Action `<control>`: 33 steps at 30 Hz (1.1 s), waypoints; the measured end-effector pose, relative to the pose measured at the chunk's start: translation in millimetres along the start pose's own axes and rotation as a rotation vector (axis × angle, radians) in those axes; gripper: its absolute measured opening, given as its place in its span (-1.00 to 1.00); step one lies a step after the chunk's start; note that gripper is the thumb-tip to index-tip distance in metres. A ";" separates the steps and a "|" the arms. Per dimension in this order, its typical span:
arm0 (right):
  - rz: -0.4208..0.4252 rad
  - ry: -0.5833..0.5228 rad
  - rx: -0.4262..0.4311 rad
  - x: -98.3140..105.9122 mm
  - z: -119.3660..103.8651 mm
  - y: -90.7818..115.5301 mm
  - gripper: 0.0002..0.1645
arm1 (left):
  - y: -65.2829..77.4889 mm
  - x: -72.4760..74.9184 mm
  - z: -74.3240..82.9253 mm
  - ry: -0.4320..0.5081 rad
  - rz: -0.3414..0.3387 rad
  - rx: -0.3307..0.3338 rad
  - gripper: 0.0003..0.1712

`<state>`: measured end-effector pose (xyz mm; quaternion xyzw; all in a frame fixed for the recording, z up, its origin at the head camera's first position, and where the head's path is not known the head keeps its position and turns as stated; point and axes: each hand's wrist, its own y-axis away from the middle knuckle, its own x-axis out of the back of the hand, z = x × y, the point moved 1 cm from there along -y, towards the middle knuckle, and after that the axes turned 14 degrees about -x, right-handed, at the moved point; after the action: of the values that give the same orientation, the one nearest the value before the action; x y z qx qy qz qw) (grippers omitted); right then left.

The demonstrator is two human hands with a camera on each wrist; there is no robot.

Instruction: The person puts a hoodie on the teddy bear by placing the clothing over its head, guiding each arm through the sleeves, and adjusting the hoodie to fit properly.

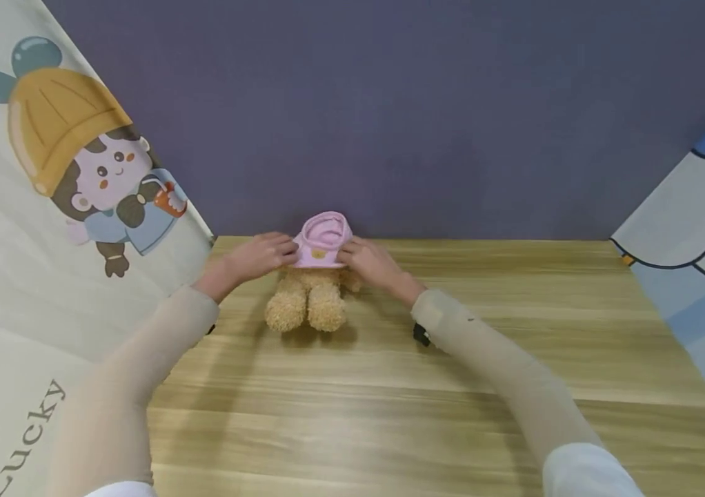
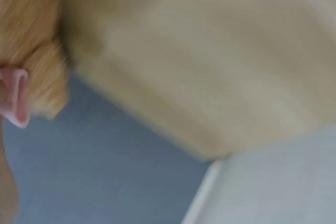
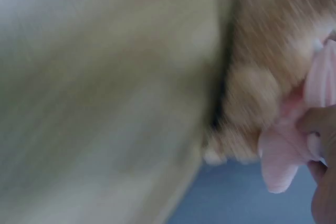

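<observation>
A tan plush teddy bear (image 1: pixel 326 309) lies or sits on the wooden table, its two legs toward me. Over its upper part is a small pink doll shirt (image 1: pixel 321 259) with a round neck opening and a yellow patch; the bear's head is hidden. My left hand (image 1: pixel 265 254) pinches the shirt's left side, and my right hand (image 1: pixel 374 262) pinches its right side. In the right wrist view, thumb and fingers grip the pink cloth (image 3: pixel 283 153) beside the bear's fur (image 3: pixel 257 95). Only a pink edge (image 2: pixel 20 98) and blurred fur (image 2: pixel 31 19) show in the left wrist view.
Behind the bear rises a dark grey-blue panel (image 1: pixel 402 117) along the table's (image 1: pixel 352 414) far edge. A cream cloth with a cartoon child (image 1: pixel 104 166) hangs on the left, and a printed white-and-blue cloth (image 1: pixel 694 255) on the right. A small black object (image 1: pixel 421 335) shows beside the right sleeve.
</observation>
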<state>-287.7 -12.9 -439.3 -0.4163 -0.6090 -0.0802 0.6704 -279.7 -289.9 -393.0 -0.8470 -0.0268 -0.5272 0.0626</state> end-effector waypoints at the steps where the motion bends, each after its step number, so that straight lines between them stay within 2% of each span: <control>1: -0.041 -0.012 0.006 -6.5 -3.0 1.7 -0.70 | 6.0 -8.4 6.2 0.048 -0.027 0.023 -0.72; 3: -0.094 -0.035 -0.012 -16.5 -6.6 2.6 -0.70 | 14.2 -21.4 14.7 0.141 -0.052 0.079 -0.66; 5: -0.114 -0.051 -0.051 -19.4 -5.1 2.9 -0.74 | 14.8 -29.6 19.3 0.204 -0.034 0.142 -0.58; 9: -0.159 -0.068 -0.116 -17.5 1.7 -1.3 -0.76 | 11.5 -35.6 19.9 0.252 -0.003 0.195 -0.45; 13: -0.244 -0.101 -0.106 -15.4 7.7 -5.3 -0.77 | 10.1 -39.5 18.8 0.307 -0.027 0.251 -0.46; 17: -0.286 -0.187 -0.089 -16.1 15.1 -9.0 -0.72 | 10.1 -45.1 20.0 0.383 -0.029 0.354 -0.46; 21: -0.325 -0.313 -0.126 -16.0 24.7 -13.9 -0.58 | 7.8 -50.3 21.5 0.457 0.023 0.455 -0.41; 25: -0.343 -0.345 -0.154 -15.5 31.3 -18.8 -0.53 | 3.8 -55.9 21.1 0.534 0.080 0.532 -0.37; 28: -0.375 -0.358 -0.168 -13.1 35.0 -23.3 -0.63 | 0.4 -55.8 17.1 0.606 0.073 0.567 -0.30; 30: -0.408 -0.379 -0.164 -10.1 38.4 -28.1 -0.65 | -2.2 -50.3 11.7 0.694 0.043 0.590 -0.25; 33: -0.408 -0.398 -0.121 -1.6 46.1 -37.3 -0.65 | -6.1 -38.0 -1.0 0.821 0.025 0.650 -0.33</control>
<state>-345.5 -7.2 -427.6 -0.3320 -0.7938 -0.1661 0.4817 -298.1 -283.2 -426.1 -0.5080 -0.1521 -0.7794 0.3338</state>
